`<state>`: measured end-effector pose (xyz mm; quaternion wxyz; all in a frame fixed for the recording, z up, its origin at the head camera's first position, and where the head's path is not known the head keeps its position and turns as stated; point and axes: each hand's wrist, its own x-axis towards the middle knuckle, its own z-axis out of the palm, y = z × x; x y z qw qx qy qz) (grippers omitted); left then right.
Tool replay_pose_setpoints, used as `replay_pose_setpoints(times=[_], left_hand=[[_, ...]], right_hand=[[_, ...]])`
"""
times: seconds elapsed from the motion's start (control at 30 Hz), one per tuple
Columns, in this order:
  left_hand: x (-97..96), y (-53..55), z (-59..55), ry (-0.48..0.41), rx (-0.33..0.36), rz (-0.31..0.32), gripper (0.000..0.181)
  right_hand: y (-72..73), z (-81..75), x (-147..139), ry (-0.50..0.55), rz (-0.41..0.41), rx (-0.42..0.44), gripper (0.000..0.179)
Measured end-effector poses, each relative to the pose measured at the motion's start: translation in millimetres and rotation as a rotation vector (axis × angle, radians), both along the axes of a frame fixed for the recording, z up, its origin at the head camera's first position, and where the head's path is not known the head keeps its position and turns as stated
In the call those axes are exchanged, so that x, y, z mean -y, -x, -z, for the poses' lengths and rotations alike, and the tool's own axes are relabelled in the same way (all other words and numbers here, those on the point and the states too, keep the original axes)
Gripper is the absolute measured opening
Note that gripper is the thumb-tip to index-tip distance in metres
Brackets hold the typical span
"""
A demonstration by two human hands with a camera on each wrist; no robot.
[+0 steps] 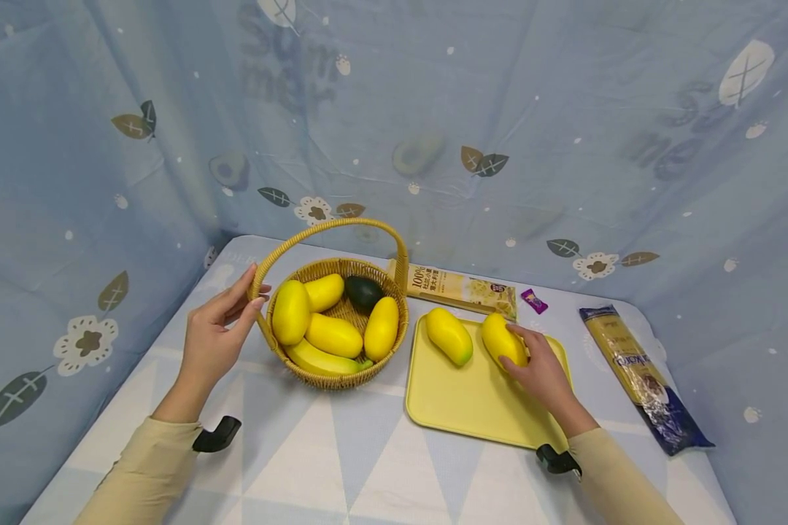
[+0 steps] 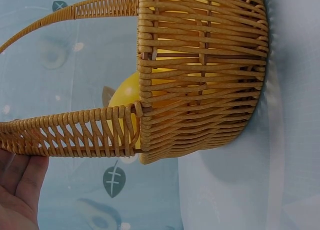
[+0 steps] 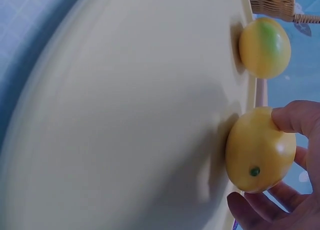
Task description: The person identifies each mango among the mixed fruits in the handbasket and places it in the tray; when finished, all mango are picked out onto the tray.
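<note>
My left hand (image 1: 218, 324) holds the side of the arched handle (image 1: 331, 224) of a wicker basket (image 1: 341, 380), thumb on one side and fingers on the other. Inside the basket lie several yellow mangoes (image 1: 334, 335), a dark green avocado (image 1: 363, 293) and, along the front, a banana (image 1: 322, 361). On the right, my right hand (image 1: 543, 370) grips a mango (image 3: 257, 150) between thumb and fingers at the far side of a yellow tray (image 1: 460, 412). A second mango (image 1: 449, 335), green at one end, rests on the tray to the left of the held one.
Behind the tray lies a long pasta package (image 1: 460, 289), partly behind the basket. A small purple-wrapped candy (image 1: 535, 301) sits beside it. A blue and gold pasta bag (image 1: 643, 379) lies right of the tray. Patterned curtains (image 1: 433, 146) enclose the table's back and sides.
</note>
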<state>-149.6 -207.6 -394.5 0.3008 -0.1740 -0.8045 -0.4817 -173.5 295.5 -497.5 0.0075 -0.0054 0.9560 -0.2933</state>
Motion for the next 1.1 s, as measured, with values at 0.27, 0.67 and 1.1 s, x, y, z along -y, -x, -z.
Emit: replay_pose_setpoints(times=[0.27,0.67,1.1], left_hand=[[-0.3,-0.3,-0.2,0.01,0.006,-0.015,0.065],[-1.8,-2.2,-3.3,0.007,0.007,-0.012,0.062],[9.6,10.5,17.9,0.007,0.004,-0.012,0.064]], right_hand=[[-2.5,-5.4,-1,0.01,-0.012,-0.037,0.068],[-8.6,-26.2,19,0.031,-0.064,-0.154,0.061],[-3.6,-58.8,87,0.117,-0.232,-0.173,0.058]])
